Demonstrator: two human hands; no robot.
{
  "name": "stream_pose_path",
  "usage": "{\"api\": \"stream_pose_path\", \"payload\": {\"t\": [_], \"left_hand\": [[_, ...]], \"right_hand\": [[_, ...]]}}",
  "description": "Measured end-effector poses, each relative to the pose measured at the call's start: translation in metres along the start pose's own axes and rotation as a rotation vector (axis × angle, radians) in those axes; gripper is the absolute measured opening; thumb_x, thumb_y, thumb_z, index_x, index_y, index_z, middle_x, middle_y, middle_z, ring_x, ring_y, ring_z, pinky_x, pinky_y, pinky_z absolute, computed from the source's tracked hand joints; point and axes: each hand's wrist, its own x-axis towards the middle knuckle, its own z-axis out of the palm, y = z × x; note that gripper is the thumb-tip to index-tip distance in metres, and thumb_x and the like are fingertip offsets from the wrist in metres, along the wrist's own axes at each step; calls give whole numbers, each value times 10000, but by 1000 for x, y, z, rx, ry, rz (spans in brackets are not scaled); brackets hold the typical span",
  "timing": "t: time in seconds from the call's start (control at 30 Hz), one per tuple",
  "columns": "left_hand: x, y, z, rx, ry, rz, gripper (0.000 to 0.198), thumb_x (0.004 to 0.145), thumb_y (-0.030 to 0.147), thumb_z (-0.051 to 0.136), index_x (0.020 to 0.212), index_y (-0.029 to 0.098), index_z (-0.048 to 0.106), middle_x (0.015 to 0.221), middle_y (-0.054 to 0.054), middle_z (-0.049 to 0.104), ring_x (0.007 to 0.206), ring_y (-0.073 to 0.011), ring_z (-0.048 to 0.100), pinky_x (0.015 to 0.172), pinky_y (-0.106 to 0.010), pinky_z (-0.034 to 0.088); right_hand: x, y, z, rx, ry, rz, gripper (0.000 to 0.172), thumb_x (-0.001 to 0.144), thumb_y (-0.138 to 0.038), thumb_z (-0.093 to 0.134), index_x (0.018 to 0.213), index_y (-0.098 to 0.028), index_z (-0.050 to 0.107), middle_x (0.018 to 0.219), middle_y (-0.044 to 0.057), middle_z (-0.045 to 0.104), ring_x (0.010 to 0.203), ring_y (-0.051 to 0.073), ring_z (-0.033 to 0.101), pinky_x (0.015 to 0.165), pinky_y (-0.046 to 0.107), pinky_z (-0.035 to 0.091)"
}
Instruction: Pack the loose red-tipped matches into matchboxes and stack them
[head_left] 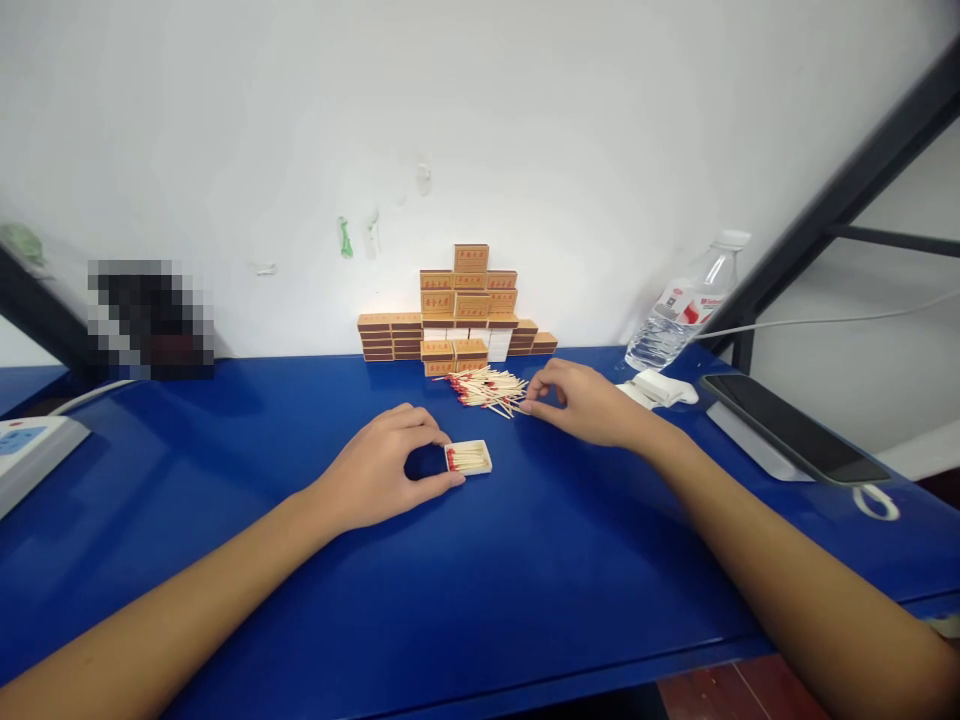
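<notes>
My left hand (394, 455) grips a small white matchbox tray (486, 466) by its left end, thumb on the near side and fingers on the far side. Several red-headed matches (469, 458) lie inside the tray, heads to the left. Beyond it, a loose heap of matches (487, 388) is spread on the blue table. At the heap's right edge is my right hand (574, 400), thumb and forefinger brought together in a pinch. Whether a match is between those fingertips is too small to tell.
Stacked matchboxes (470, 305) stand against the wall behind the heap. To the right are a tilted water bottle (679, 310), crumpled white tissue (660, 388) and a phone (795, 425) on a white block. A power strip (34, 450) lies at the left edge of the blue table (420, 600).
</notes>
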Motion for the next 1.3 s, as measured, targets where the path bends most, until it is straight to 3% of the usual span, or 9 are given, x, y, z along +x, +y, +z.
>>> {"api": "stream_pose_path", "payload": {"t": [0.33,0.57,0.73,0.9,1.07,1.3], "left_hand": [[0,-2,0,71,3,22,311,940,478,726,1095,210,760,1063,-80,709,975,-241,653,908,-440,557],[0,-2,1,89,10,40,296,937,463,734,1074,203,764,1047,-80,711,956,-238,652,894,-434,559],[-1,-2,2,90,-1,29,303,943,463,725,1085,198,765,1050,-82,706,956,-239,648,886,-436,560],[0,0,0,102,3,34,299,934,461,736,1078,200,767,1044,-81,714,949,-238,653,882,-431,567],[0,1,0,97,2,33,301,937,468,731,1074,203,762,1043,-81,715,939,-237,657,877,-430,571],[-1,-1,1,108,-4,31,315,941,472,727,1084,193,758,1047,-80,707,952,-238,649,880,-427,563]], "right_hand": [[-2,7,10,80,-151,6,295,1004,-465,547,887,-202,612,947,74,644,815,208,582,740,335,439],[-6,6,-3,82,-159,-34,284,1001,-448,539,875,-208,624,917,78,653,820,222,584,741,348,447],[-7,10,-11,10,-181,15,235,961,-426,599,878,-212,644,924,77,652,829,228,587,737,349,440],[-5,7,-8,19,-181,13,225,949,-422,626,972,-199,654,955,84,661,862,229,590,750,348,458],[-3,9,-1,62,-210,10,222,974,-385,571,887,-198,651,906,81,690,782,209,591,690,336,450],[-6,14,-2,57,-196,28,223,994,-372,542,884,-207,643,950,87,695,829,228,615,742,356,458]]}}
